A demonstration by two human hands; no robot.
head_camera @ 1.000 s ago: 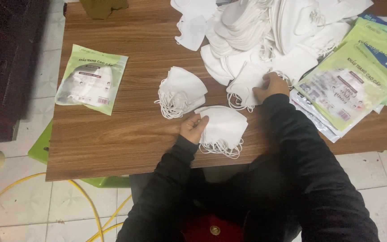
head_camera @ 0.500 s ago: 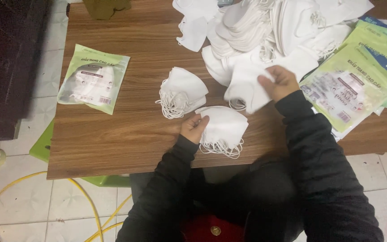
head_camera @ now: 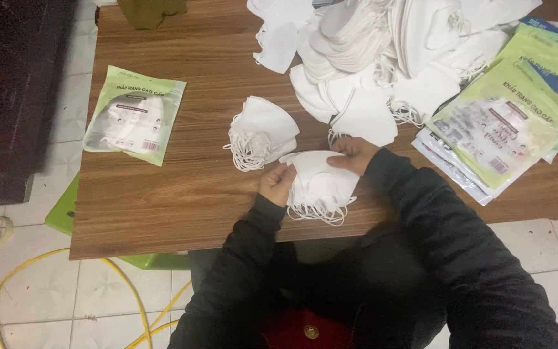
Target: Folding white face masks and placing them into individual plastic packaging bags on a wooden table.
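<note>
While both hands [head_camera: 278,183] [head_camera: 351,154] pinch it, the mask stack [head_camera: 321,184] lies flat.

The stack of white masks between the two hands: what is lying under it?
The stack of white masks lies on the wooden table. Ear loops stick out at its near edge. The left hand and the right hand cover both ends, so anything beneath is hidden.

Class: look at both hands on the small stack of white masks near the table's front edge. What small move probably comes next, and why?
Probably squaring the small stack: the left hand steadies its left edge, the right hand rests on a top mask that looks slightly askew, and ear loops splay out in front.
</note>
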